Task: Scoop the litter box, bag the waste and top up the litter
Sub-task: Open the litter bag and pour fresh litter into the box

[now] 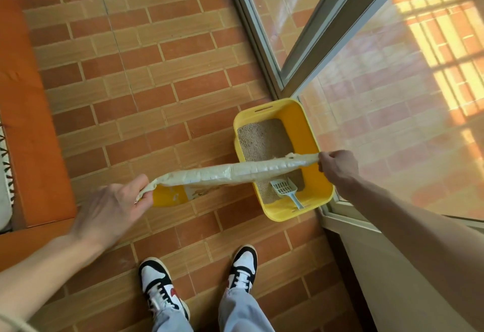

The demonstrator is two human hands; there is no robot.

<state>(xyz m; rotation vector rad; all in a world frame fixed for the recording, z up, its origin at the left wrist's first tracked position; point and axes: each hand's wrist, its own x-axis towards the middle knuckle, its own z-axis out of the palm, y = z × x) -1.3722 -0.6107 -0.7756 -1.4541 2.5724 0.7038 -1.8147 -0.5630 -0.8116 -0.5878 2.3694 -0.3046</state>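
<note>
A yellow litter box (307,135) sits on the brick floor against a glass door, with grey-beige litter (262,140) inside. A pale blue slotted scoop (285,190) lies in its near end. Above the floor hangs a litter bag (227,173), its whitish top edge stretched between both hands and its yellow body below. My left hand (115,206) pinches the bag's left corner. My right hand (337,166) grips the right corner over the box.
Glass sliding door panels with metal frames (264,51) stand right of the box. An orange raised ledge (26,122) runs along the left. My two feet in black-and-white sneakers (242,268) stand just behind the box.
</note>
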